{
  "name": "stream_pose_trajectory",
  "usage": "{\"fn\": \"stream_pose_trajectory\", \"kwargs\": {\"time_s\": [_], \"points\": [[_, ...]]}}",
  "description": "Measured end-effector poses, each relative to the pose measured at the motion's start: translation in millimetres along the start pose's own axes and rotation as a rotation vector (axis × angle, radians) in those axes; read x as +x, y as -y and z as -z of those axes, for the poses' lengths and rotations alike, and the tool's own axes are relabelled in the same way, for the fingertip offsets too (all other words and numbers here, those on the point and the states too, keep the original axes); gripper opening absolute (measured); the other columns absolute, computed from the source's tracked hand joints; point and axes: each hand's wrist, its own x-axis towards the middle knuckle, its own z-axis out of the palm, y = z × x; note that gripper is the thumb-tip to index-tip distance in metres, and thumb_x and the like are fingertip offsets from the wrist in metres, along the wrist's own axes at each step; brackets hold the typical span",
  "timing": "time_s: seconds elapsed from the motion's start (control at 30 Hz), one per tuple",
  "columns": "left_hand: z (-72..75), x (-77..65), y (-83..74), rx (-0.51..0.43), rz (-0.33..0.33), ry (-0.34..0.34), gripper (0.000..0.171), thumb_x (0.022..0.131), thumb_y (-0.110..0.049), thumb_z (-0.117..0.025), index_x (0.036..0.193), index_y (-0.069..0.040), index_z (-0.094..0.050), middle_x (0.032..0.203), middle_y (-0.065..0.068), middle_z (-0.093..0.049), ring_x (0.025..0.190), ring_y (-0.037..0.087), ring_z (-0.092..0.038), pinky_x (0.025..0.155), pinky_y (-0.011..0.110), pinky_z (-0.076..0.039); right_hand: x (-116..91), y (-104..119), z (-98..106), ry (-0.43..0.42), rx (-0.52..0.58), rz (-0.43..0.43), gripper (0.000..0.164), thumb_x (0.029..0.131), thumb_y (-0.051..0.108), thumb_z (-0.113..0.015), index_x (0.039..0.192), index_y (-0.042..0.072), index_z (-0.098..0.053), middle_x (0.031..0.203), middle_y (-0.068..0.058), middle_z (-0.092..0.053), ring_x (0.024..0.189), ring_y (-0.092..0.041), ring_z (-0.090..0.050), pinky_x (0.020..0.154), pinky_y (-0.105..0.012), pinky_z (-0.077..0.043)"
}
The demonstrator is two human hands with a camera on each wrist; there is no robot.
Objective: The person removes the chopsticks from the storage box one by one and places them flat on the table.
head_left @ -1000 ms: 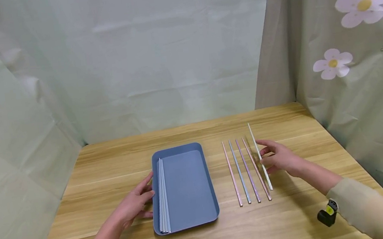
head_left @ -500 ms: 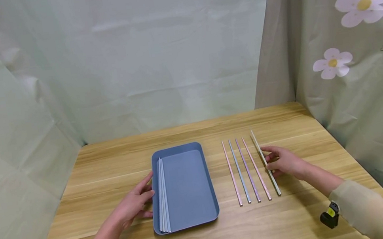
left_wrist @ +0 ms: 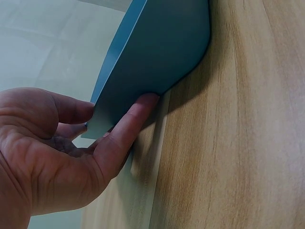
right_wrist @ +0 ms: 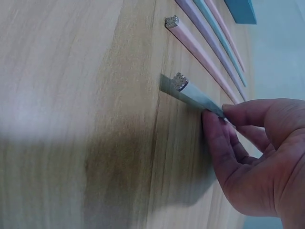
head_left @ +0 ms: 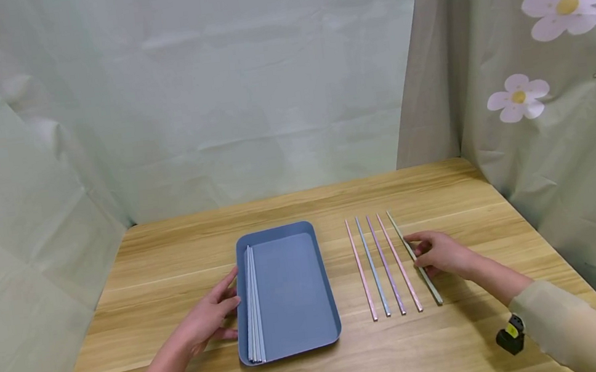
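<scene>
My right hand [head_left: 443, 253] pinches a pale green chopstick [head_left: 428, 281] between thumb and fingertips, right of a row of several pink, blue and purple chopsticks [head_left: 380, 256]. In the right wrist view, the patterned silvery end of the green chopstick [right_wrist: 195, 94] shows a shadow beside it, close over the wood. My left hand [head_left: 208, 318] rests against the left side of a blue-grey tray [head_left: 294, 292], its fingers extended. The left wrist view has fingertips [left_wrist: 147, 99] on the tray's outer wall. Several pale chopsticks [head_left: 252, 306] lie lengthwise along the tray's left side.
A wood-grain table [head_left: 173, 257] bears everything. Grey-green sheeting [head_left: 264, 91] hangs behind it and on the left; a curtain with flower prints [head_left: 518, 98] hangs at the right. Each wrist wears a small black camera [head_left: 510, 335].
My right hand has brought the green chopstick down toward the table, turning it so its near end swings right. The left hand, tray and other chopsticks stay in place.
</scene>
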Motion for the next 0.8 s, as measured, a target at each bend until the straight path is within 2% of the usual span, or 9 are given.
{"fn": "stream_pose_trajectory", "kwargs": {"time_s": [0.27, 0.63, 0.8], "points": [[-0.5, 0.3, -1.4, -0.003, 0.005, -0.009, 0.067, 0.109, -0.006, -0.041, 0.166, -0.03, -0.014, 0.158, 0.026, -0.029, 0.126, 0.04, -0.05, 0.076, 0.051, -0.061, 0.1, -1.0, -1.4, -0.015, -0.021, -0.018, 0.067, 0.091, -0.004, -0.066, 0.152, -0.007, -0.039, 0.097, -0.014, -0.054, 0.077, -0.023, -0.055, 0.061, -0.04, -0.056], [0.0, -1.2, -0.1, 0.001, -0.008, 0.02, 0.069, 0.109, -0.005, -0.042, 0.166, -0.028, -0.011, 0.159, 0.03, -0.025, 0.131, 0.045, -0.046, 0.076, 0.052, -0.061, -1.6, -1.1, -2.6, -0.023, -0.029, -0.022, 0.067, 0.092, -0.002, -0.067, 0.152, -0.007, -0.039, 0.099, -0.015, -0.054, 0.081, -0.024, -0.057, 0.063, -0.04, -0.058], [-0.8, -1.2, -1.9, -0.008, 0.003, -0.002, 0.068, 0.109, -0.005, -0.043, 0.166, -0.03, -0.015, 0.158, 0.028, -0.028, 0.129, 0.043, -0.048, 0.076, 0.051, -0.061, -0.4, -3.2, -3.5, -0.028, -0.024, -0.021, 0.067, 0.091, -0.001, -0.068, 0.152, -0.005, -0.041, 0.099, -0.014, -0.055, 0.083, -0.024, -0.057, 0.064, -0.04, -0.058]]}}
